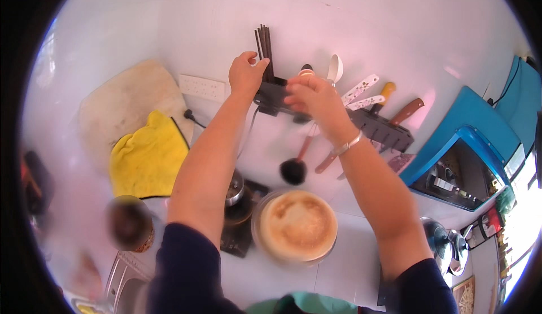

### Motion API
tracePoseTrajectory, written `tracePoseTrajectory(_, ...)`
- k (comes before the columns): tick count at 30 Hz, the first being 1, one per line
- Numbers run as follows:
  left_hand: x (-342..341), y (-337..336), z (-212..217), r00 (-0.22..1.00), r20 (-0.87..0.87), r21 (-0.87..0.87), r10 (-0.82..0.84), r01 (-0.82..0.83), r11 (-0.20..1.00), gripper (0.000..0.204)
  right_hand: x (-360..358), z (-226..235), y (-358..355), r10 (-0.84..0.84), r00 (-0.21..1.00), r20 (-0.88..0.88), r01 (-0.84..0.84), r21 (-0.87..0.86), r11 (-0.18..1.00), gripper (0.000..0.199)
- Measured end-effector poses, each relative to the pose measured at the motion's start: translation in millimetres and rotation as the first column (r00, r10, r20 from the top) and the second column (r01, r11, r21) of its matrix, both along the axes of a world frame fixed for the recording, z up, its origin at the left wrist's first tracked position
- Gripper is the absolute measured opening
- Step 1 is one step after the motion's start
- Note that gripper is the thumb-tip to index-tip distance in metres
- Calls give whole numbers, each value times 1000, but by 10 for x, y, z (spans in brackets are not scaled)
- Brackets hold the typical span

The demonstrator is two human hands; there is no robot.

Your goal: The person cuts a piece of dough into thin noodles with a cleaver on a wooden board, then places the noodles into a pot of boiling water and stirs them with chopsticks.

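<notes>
My left hand [245,77] is raised at the wall, just left of several dark chopsticks [267,46] standing upright in a black wall rack [273,95]. Its fingers are bent, the thumb apart from them, and I see nothing in its grasp. My right hand [317,100], a silver bangle [348,143] at its wrist, hovers before the rack with loosely curled fingers apart and no object visible in them. Behind it a dark-tipped handle [306,68] and a white spoon [335,69] poke up. Whether either hand touches the rack is hard to tell.
Flower-patterned and wooden-handled knives [407,112] fill the rack's right part. A dark ladle [293,171] hangs below. A round browned flatbread [299,225] lies on the counter beside a metal pot [234,188]. Leftward are a cutting board [118,102], yellow cloth [148,158] and sink [125,280].
</notes>
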State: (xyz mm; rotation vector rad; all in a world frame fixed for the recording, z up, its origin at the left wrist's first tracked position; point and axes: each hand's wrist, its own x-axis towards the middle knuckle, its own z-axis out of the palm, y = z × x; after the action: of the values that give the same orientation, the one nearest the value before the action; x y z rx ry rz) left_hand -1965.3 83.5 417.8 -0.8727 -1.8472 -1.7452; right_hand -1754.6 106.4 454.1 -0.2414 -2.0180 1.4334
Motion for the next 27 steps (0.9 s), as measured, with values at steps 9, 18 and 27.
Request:
tracePoseTrajectory(9,-29,102,554,925,-375,-64,57,-87,994,27,758,-395,-107,-124,985,121,143,-171,975,19)
tracePoseTrajectory(18,555,-96,1086,920,-392,-82,-10,-25,996,33,2050,-1222,-312,-114,993,-2,104,-385,917,18)
tracePoseTrajectory(27,127,-278,1238,985,-155,-184,-79,50,982,29,2940,-1938,-652,-297,947,120,311,-560,768,17)
